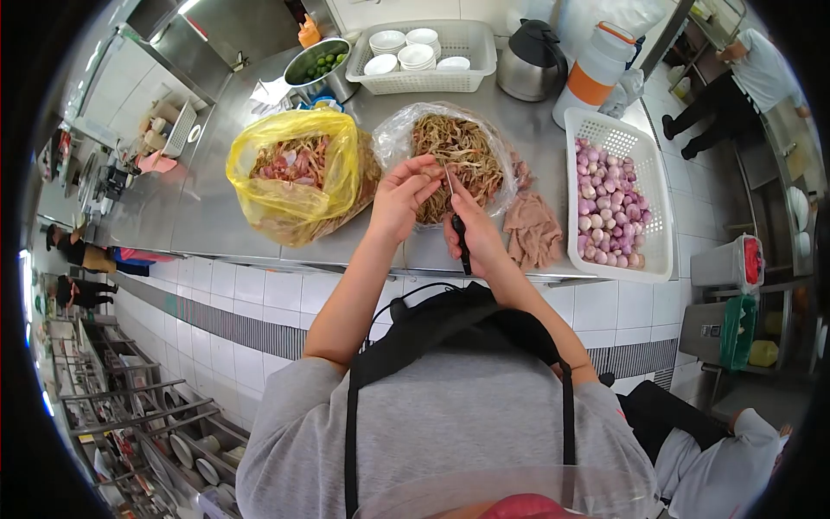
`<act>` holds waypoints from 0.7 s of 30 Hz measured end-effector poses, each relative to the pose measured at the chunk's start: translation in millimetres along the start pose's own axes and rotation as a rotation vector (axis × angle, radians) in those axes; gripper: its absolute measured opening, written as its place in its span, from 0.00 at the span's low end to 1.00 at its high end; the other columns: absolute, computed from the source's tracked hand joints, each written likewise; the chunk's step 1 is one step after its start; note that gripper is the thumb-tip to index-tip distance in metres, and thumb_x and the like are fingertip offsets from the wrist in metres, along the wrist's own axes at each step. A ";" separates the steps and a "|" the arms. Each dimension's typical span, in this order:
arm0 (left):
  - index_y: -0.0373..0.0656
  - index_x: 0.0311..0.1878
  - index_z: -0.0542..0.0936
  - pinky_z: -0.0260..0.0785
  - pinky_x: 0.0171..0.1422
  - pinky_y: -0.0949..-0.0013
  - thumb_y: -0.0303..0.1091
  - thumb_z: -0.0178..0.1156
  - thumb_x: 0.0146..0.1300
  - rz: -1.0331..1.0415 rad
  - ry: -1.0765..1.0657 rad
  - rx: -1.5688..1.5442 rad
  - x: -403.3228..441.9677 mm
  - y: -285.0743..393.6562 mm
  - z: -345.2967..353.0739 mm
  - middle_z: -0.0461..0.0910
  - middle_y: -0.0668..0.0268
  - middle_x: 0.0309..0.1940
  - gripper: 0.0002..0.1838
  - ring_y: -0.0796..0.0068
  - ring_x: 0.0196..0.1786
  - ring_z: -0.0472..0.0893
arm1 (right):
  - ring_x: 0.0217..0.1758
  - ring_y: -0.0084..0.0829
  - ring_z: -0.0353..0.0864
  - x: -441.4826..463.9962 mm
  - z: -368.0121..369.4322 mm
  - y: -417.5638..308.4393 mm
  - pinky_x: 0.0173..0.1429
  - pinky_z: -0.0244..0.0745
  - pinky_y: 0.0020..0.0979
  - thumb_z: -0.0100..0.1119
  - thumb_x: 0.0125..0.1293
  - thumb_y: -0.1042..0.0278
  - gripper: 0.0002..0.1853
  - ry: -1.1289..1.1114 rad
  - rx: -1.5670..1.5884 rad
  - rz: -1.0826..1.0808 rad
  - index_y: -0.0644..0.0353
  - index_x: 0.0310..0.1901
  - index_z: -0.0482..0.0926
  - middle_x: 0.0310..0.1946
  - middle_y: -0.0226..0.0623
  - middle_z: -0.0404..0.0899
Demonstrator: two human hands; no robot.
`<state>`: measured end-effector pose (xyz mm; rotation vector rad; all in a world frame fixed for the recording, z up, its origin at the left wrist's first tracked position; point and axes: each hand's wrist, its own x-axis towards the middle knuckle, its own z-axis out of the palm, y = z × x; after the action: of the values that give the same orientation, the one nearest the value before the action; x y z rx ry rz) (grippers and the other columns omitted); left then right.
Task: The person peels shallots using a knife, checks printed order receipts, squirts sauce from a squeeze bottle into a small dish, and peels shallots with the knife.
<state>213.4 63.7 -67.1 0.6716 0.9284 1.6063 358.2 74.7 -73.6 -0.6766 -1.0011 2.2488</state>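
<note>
My left hand (403, 195) is closed, its fingertips pinching a small brownish piece (435, 172) that looks like one of the roots. In my right hand (476, 232) is a small knife (461, 235) with a black handle, its blade up against that piece. Both hands are over a clear plastic bag (393, 131) full of thin, tangled brown roots (458, 143). Left of it stands an open yellow plastic bag (249, 206) with reddish-brown peelings or pieces (294, 164) inside. A crumpled brownish cloth (532, 229) lies beside my right hand.
A white basket of purple shallots (610, 203) stands at the right. Along the back are a basket (422, 82) with stacked white bowls, a metal pot (327, 85) of green limes, a steel jug (527, 69) and an orange-banded container (595, 73). Other people (761, 73) stand farther off.
</note>
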 end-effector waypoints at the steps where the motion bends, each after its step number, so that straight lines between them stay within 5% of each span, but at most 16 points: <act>1: 0.35 0.47 0.72 0.70 0.47 0.76 0.22 0.51 0.56 0.001 0.001 0.000 -1.3 -0.6 0.3 0.77 0.62 0.39 0.14 0.76 0.42 0.76 | 0.11 0.18 0.56 1.4 1.2 -0.9 0.14 0.55 0.20 0.36 0.68 0.57 0.24 0.015 -0.037 -0.019 0.44 0.65 0.51 0.12 0.27 0.59; 7: 0.34 0.45 0.75 0.70 0.46 0.77 0.21 0.58 0.52 0.026 0.016 0.059 -4.2 2.5 -4.0 0.77 0.63 0.40 0.15 0.77 0.40 0.77 | 0.11 0.18 0.56 -0.1 6.1 -5.3 0.15 0.55 0.19 0.37 0.68 0.58 0.24 0.002 -0.117 -0.034 0.43 0.65 0.50 0.12 0.26 0.58; 15: 0.31 0.43 0.76 0.69 0.49 0.75 0.14 0.56 0.50 0.614 0.057 0.525 -20.4 71.4 5.5 0.77 0.59 0.40 0.14 0.74 0.42 0.78 | 0.08 0.17 0.55 20.4 67.5 -41.5 0.12 0.52 0.19 0.39 0.67 0.58 0.16 -0.211 0.024 -0.092 0.50 0.54 0.61 0.12 0.26 0.59; 21: 0.33 0.47 0.73 0.69 0.50 0.74 0.18 0.53 0.55 0.571 0.201 0.406 -20.5 114.0 -47.7 0.77 0.59 0.41 0.15 0.74 0.43 0.77 | 0.08 0.19 0.55 72.3 126.7 -26.3 0.11 0.52 0.21 0.38 0.67 0.57 0.11 -0.291 0.076 0.016 0.46 0.49 0.62 0.12 0.27 0.59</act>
<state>119.1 23.8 5.0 1.1492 1.3104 2.0305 233.5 76.8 6.5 -0.3304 -1.0406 2.4327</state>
